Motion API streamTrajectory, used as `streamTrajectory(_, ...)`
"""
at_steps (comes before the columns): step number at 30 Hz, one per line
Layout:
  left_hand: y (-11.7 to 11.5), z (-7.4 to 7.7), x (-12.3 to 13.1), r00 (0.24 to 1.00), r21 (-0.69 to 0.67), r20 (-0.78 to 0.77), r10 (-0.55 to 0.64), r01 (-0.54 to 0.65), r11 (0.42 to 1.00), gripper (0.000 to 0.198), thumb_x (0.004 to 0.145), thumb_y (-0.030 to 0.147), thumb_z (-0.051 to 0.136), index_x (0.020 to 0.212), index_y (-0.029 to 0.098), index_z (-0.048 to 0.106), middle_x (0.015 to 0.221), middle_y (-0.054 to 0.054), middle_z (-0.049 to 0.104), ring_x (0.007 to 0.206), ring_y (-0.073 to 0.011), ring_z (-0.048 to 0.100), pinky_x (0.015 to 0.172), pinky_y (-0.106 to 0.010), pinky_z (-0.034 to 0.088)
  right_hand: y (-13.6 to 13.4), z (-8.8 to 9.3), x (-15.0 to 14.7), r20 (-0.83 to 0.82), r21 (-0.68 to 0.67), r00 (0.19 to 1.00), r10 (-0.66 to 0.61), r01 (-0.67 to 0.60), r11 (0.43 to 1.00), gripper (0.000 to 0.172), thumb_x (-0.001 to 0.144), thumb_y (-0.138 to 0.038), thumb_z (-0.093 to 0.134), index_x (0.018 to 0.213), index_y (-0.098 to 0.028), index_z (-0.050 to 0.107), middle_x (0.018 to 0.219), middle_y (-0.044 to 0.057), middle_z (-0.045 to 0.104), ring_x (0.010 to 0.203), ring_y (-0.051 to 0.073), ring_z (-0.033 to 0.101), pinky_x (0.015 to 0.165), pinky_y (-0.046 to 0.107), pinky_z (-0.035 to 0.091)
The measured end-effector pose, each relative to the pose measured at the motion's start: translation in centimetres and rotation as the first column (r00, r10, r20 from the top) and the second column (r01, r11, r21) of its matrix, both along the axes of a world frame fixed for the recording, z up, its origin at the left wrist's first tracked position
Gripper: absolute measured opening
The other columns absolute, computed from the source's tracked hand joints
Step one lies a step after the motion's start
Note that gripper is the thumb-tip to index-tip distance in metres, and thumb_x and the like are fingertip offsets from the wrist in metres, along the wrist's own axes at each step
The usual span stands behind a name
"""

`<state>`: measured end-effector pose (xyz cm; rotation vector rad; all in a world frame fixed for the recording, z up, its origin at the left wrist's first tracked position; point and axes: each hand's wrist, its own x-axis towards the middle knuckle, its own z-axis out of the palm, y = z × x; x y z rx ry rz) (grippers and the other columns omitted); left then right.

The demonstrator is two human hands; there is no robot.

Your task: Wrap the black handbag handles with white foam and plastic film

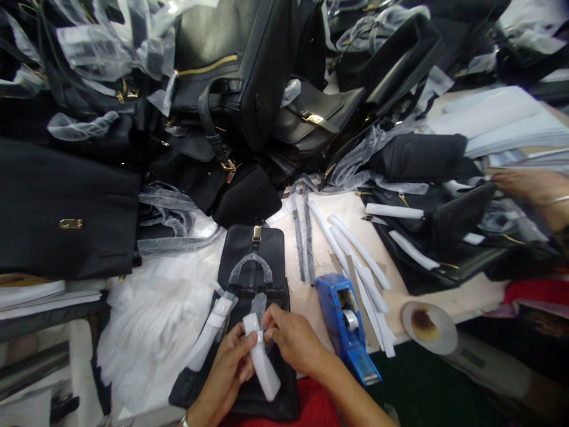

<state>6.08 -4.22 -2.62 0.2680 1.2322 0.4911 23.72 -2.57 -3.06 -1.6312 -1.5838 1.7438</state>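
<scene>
Wrap of white, foam-like sheet (pixel 265 370), clasped in the left hand (pixel 229 356) over the black leather bag (pixel 287 388): best kept flat while smoothing with the right hand (pixel 291 335), bunched at its upper edge, too hidden to tell if pinching.

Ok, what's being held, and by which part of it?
The white strip, held by its far half in the left grip. The right grip is at that half too; whether it holds can't be told.
</scene>
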Motion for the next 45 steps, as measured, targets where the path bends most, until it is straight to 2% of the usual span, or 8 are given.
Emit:
streamTrajectory(7, -0.4, -0.2, -0.1, 0.999, 0.027, -0.001, -0.036, 0.036, 0.999, 0.028, 0.092, 0.042, 0.060, 0.104, 0.018, 0.054, 0.052, 0.008, 0.044, 0.039, -0.0026, 0.025, 0.042, -0.018, 0.019, -1.7, 0.0, -1.3, 0.085, -0.069, 0.982, -0.171, 0.177, 0.982, 0.011, 0.084, -0.015, 0.053, 0.089, -0.025, 0.054, 0.079, -0.002, 0.066, 0.076, 0.015, 0.063, 0.065, 0.022, 0.038)
streamTrajectory(13, -0.1, -0.4, -0.1, 0.995, 0.083, -0.043, -0.086, 0.089, 0.993, 0.033, 0.088, 0.049, 0.062, 0.093, 0.018, 0.052, 0.059, 0.003, 0.057, 0.034, -0.0028, 0.037, 0.040, -0.017, 0.019, -3.3, -0.1, -2.7, 0.122, -0.070, 0.946, -0.301, 0.311, 0.948, 0.011, 0.088, -0.017, 0.050, 0.083, -0.025, 0.054, 0.083, 0.000, 0.065, 0.080, 0.018, 0.063, 0.072, 0.026, 0.042)
streamTrajectory(20, -0.4, -1.6, -0.8, 0.987, 0.153, -0.055, -0.151, 0.158, 0.976, 0.036, 0.088, 0.051, 0.060, 0.095, 0.018, 0.051, 0.054, 0.002, 0.059, 0.035, -0.0082, 0.046, 0.042, -0.019, 0.027, -3.6, 0.2, -3.2, 0.110, 0.028, 0.946, -0.304, 0.302, 0.953, 0.013, 0.089, -0.018, 0.048, 0.082, -0.023, 0.059, 0.088, 0.004, 0.062, 0.087, 0.019, 0.062, 0.079, 0.029, 0.043)
streamTrajectory(28, -0.2, -0.3, -0.1, 0.988, 0.164, -0.132, -0.081, 0.102, 0.981, 0.038, 0.086, 0.054, 0.061, 0.092, 0.017, 0.051, 0.057, 0.002, 0.060, 0.036, -0.0071, 0.044, 0.041, -0.019, 0.028, -3.7, -0.4, -3.4, 0.047, -0.084, 0.935, -0.352, 0.355, 0.931, 0.018, 0.084, -0.014, 0.048, 0.078, -0.021, 0.064, 0.083, 0.004, 0.062, 0.082, 0.020, 0.062, 0.075, 0.029, 0.046)
streamTrajectory(32, -0.2, 0.0, 0.2, 0.982, 0.163, -0.178, -0.065, 0.094, 0.982, 0.038, 0.085, 0.054, 0.062, 0.090, 0.018, 0.050, 0.052, 0.004, 0.057, 0.036, -0.0077, 0.044, 0.041, -0.019, 0.028, -3.9, -0.9, -3.2, -0.031, -0.192, 0.939, -0.343, 0.331, 0.924, 0.024, 0.083, -0.014, 0.047, 0.085, -0.021, 0.071, 0.087, 0.005, 0.066, 0.086, 0.022, 0.064, 0.079, 0.031, 0.048)
streamTrajectory(37, -0.3, 0.1, 0.2, 0.974, 0.158, -0.217, -0.067, 0.103, 0.982, 0.040, 0.082, 0.056, 0.064, 0.089, 0.019, 0.049, 0.051, 0.005, 0.056, 0.035, -0.0077, 0.043, 0.041, -0.019, 0.028, -3.8, -0.6, -3.1, -0.107, -0.228, 0.946, -0.307, 0.277, 0.933, 0.036, 0.078, -0.010, 0.044, 0.094, -0.021, 0.075, 0.093, 0.004, 0.073, 0.093, 0.022, 0.066, 0.085, 0.032, 0.048)
streamTrajectory(40, -0.3, 0.0, 0.2, 0.975, 0.148, -0.206, -0.084, 0.116, 0.982, 0.041, 0.082, 0.057, 0.063, 0.089, 0.019, 0.048, 0.049, 0.006, 0.055, 0.036, -0.0078, 0.043, 0.042, -0.019, 0.029, -3.8, -0.1, -3.0, -0.118, -0.196, 0.952, -0.283, 0.257, 0.946, 0.037, 0.079, -0.013, 0.042, 0.095, -0.020, 0.075, 0.097, 0.005, 0.074, 0.091, 0.022, 0.067, 0.084, 0.031, 0.049)
streamTrajectory(45, -0.3, -0.3, 0.1, 0.987, 0.122, -0.150, -0.065, 0.084, 0.989, 0.045, 0.081, 0.061, 0.062, 0.089, 0.019, 0.049, 0.051, 0.006, 0.056, 0.041, -0.0089, 0.047, 0.045, -0.019, 0.031, -5.3, -0.2, -1.3, 0.049, -0.029, 0.900, -0.434, 0.435, 0.900, 0.036, 0.087, -0.032, 0.046, 0.109, -0.018, 0.070, 0.082, 0.006, 0.073, 0.071, 0.021, 0.067, 0.067, 0.028, 0.052)
